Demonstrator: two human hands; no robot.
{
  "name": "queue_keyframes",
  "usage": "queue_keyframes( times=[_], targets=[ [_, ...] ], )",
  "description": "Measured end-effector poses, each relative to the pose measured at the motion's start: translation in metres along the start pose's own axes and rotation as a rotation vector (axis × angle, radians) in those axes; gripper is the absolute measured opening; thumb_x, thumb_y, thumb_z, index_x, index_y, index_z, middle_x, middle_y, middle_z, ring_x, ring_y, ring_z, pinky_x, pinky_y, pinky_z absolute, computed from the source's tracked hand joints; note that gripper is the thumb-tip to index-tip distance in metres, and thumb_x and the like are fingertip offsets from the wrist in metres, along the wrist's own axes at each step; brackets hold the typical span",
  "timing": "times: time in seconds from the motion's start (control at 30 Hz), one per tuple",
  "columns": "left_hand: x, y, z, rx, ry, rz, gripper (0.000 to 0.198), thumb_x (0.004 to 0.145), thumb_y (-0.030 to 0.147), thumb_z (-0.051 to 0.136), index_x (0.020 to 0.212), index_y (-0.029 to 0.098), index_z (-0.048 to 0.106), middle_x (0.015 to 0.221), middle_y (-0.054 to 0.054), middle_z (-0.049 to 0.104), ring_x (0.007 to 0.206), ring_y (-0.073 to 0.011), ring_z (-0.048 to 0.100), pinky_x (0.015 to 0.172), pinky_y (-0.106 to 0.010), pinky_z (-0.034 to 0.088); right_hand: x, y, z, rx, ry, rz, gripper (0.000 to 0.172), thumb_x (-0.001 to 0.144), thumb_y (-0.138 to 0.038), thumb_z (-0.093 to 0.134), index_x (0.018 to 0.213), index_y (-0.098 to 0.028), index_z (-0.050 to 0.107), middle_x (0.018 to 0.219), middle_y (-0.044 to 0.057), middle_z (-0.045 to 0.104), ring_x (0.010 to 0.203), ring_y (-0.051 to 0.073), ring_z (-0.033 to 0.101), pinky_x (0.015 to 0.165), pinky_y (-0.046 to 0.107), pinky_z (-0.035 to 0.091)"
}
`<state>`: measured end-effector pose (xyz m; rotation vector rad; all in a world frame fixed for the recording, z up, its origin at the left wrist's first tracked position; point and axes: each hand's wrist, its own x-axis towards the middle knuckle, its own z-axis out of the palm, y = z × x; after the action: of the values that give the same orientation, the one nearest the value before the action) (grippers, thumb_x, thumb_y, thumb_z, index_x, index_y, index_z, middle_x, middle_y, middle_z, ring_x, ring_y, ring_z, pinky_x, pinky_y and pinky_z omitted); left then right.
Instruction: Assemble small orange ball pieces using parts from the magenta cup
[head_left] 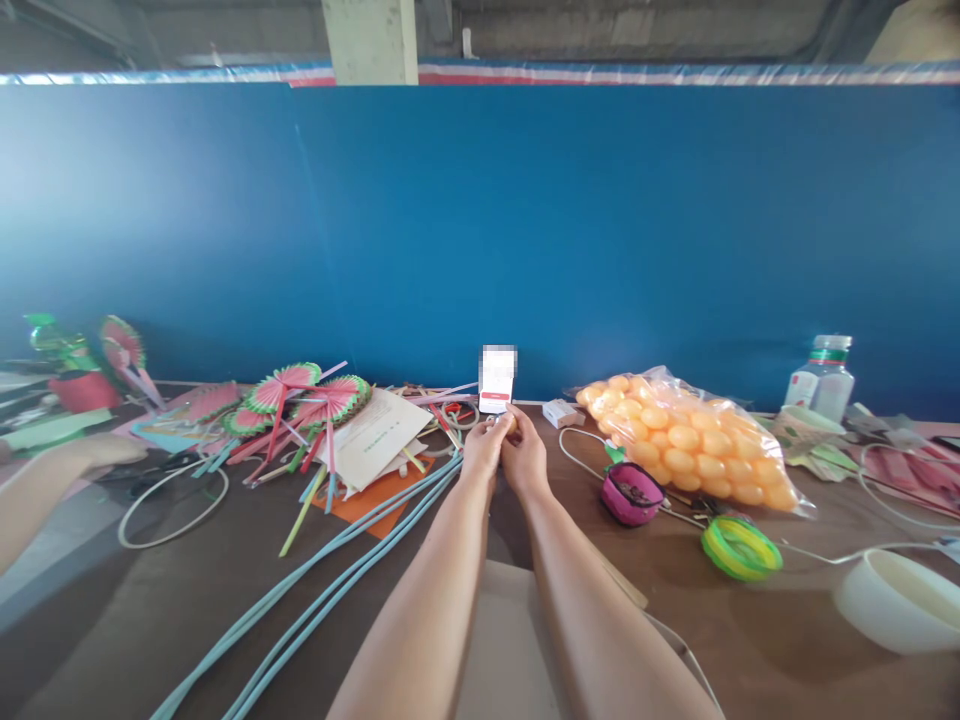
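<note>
My left hand (484, 447) and my right hand (525, 456) meet above the middle of the table, with fingers closed and pressed together. Between the fingertips shows a small yellowish spot, too small to name. Just beyond them a phone (496, 380) stands upright with its screen lit, partly pixelated; whether the fingers touch it I cannot tell. Several long light-blue strips (352, 547) run across the table from the lower left up to the side of my left hand. My palms are hidden.
Watermelon-patterned paper fans (282, 388), papers (379, 440) and a white cable loop (172, 507) lie left, near another person's hand (105, 455). To the right are a bag of orange balls (686, 440), a purple pouch (632, 495), green-yellow rings (741, 548), a white bowl (900, 600) and a bottle (821, 382).
</note>
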<state>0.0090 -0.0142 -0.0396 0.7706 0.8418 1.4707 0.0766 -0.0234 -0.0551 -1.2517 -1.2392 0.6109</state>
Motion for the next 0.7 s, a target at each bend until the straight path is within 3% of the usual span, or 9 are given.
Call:
queue_keyframes(
  times=[0.1, 0.43, 0.57, 0.7],
  targets=[
    [-0.0011, 0.0009, 0.0016, -0.013, 0.031, -0.061, 0.040, 0.056, 0.048, 0.084, 0.071, 0.016, 0.065, 0.067, -0.008, 0.069, 0.078, -0.0262, 0.070, 0.074, -0.035, 0.053, -0.0015, -0.0024, -0.0001, -0.021, -0.009, -0.018, 0.051, 0.074, -0.028, 0.060, 0.125, -0.028, 0.061, 0.111, 0.004, 0.071, 0.089, 0.021, 0.068, 0.085, 0.036, 0.053],
    [-0.0016, 0.0033, 0.0021, 0.032, 0.123, -0.035, 0.040, 0.053, 0.043, 0.086, 0.070, 0.016, 0.061, 0.064, -0.006, 0.067, 0.071, -0.0238, 0.069, 0.071, -0.033, 0.051, -0.0035, -0.0081, -0.0009, -0.049, -0.036, -0.019, 0.054, 0.073, -0.026, 0.059, 0.127, -0.028, 0.060, 0.115, 0.004, 0.070, 0.092, 0.022, 0.068, 0.085, 0.037, 0.052],
    [-0.0041, 0.0039, 0.0042, -0.024, 0.061, -0.054, 0.042, 0.057, 0.051, 0.083, 0.069, 0.016, 0.063, 0.066, -0.008, 0.068, 0.075, -0.0245, 0.069, 0.071, -0.033, 0.052, -0.0025, -0.0076, 0.0007, -0.026, -0.020, -0.004, 0.050, 0.073, -0.030, 0.061, 0.123, -0.028, 0.061, 0.108, 0.003, 0.071, 0.087, 0.021, 0.068, 0.083, 0.035, 0.053],
    [-0.0031, 0.0036, 0.0035, -0.060, 0.001, -0.019, 0.041, 0.060, 0.052, 0.080, 0.068, 0.015, 0.066, 0.065, -0.009, 0.068, 0.076, -0.0249, 0.069, 0.073, -0.033, 0.053, -0.0003, -0.0042, 0.0030, 0.032, 0.001, -0.017, 0.050, 0.073, -0.030, 0.062, 0.123, -0.027, 0.061, 0.116, 0.004, 0.069, 0.095, 0.020, 0.067, 0.087, 0.035, 0.052]
  ],
)
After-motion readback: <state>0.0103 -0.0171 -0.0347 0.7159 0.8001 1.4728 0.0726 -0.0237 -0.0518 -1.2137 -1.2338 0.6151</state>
